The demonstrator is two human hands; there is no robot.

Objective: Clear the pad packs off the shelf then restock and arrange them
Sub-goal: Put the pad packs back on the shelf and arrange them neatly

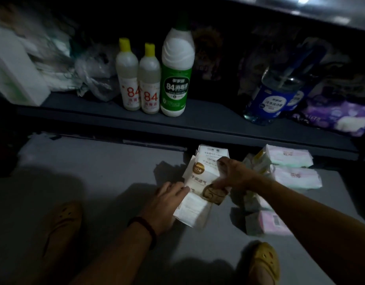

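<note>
Down at the bottom, two yellow slippers frame the scene, the left slipper (61, 223) out to one side and the right slipper (264, 262) close under the right forearm. The person is crouched over a grey floor (91, 182) in dim light.

Both hands are working a row of white pad packs with gold print (200, 182) lying on the floor in front of the shelf. The left hand (169, 196), with a dark bead bracelet (145, 227) on the wrist, lies flat with its fingers pressed on the near end of the row, not curled round anything. The right hand (233, 171) reaches across from the other side and its fingers are closed on the edge of one white pack in the middle; the fingertips are blurred, so the exact grip is hard to read.

Just to the right of that row lies a loose cluster of pink pad packs (292, 173), some further back and one nearer (270, 222), all on the floor.

Beyond them runs the dark shelf (198, 124). On it stand two small yellow-capped "84" bottles (140, 79) touching side by side, a taller green-labelled 84 disinfectant bottle (176, 73) just beside them, a blue-labelled bottle (274, 93) further right, and a purple pack (337, 116) at the far right. To the left sit a white box (15, 70) and crumpled plastic bags (91, 73).
</note>
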